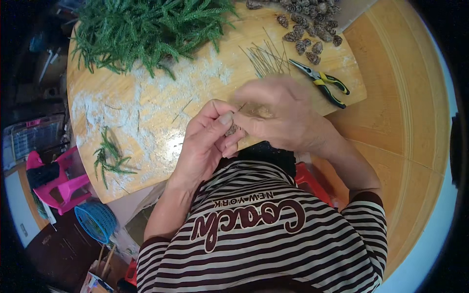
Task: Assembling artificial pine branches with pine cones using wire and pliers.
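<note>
I see a striped top [273, 256], dark maroon and off-white, short sleeves [365, 219], solid dark cuffs [369, 197], big pale-edged script lettering [244, 222] across front. Left hand [209, 133], right hand [286, 117] bare.

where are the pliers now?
Head view, upper right: the pliers lie on the wooden table, just below the pine cones, right of the thin wires.

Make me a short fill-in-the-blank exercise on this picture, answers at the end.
1. The person's ____ hand looks blurred, while the other hand holds a small pine cone.
2. The handles of the pliers are black and ____.
3. The large heap of green sprigs lies to the ____ of the pile of pine cones.
4. The plastic seat beyond the table's left edge is ____.

Missing words: right; yellow; left; pink.
</note>
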Demonstrator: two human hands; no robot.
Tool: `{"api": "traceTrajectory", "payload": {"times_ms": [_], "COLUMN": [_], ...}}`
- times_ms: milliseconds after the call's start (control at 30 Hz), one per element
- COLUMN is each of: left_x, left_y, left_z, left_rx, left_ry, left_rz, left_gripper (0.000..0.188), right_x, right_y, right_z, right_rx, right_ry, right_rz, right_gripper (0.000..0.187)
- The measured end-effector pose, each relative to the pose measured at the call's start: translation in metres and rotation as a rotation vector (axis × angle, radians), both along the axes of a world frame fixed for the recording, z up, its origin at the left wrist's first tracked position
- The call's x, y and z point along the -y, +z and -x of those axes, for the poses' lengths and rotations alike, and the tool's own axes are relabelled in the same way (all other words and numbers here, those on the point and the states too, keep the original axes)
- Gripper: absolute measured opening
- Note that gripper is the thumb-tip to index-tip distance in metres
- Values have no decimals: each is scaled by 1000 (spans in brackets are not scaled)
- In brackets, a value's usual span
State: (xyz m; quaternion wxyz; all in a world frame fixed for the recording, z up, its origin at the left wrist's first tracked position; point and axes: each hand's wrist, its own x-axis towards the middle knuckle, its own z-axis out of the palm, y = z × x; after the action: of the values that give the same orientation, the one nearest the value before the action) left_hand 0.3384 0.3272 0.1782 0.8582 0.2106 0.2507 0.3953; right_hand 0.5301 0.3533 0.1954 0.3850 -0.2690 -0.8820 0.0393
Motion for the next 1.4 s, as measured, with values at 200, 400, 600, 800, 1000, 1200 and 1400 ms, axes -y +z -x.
{"api": "traceTrajectory", "payload": {"times_ms": [200, 400, 600, 800, 1000, 1200, 1400], "left_x": [-5, -2, 3, -3, 9, -1, -21], "left_y": [0, -4, -7, -8, -17, -2, 9], "left_z": [0, 2, -9, -17, -36, -30, -16], "left_rx": [10, -48, -74, -179, -773, -678, -483], "left_ry": [-60, -83, -140, -158, 267, 32, -408], "left_rz": [58, 92, 58, -118, -1125, -794, -313], "left_gripper": [15, 16, 20, 21, 20, 21, 19], "right_x": [-1, -3, -4, -8, 3, -1, -3], "right_y": [9, 19, 18, 14, 2, -2, 4], "right_z": [-6, -14, -24, -36, -31, -36, -39], "right_rx": [64, 271, 281, 384, 2, -60, 80], "right_ry": [-54, 77, 142, 197, 173, 194, 209], "right_rz": [-43, 13, 70, 295, 586, 543, 455], "right_gripper": [22, 20, 21, 12, 7, 5, 5]}}
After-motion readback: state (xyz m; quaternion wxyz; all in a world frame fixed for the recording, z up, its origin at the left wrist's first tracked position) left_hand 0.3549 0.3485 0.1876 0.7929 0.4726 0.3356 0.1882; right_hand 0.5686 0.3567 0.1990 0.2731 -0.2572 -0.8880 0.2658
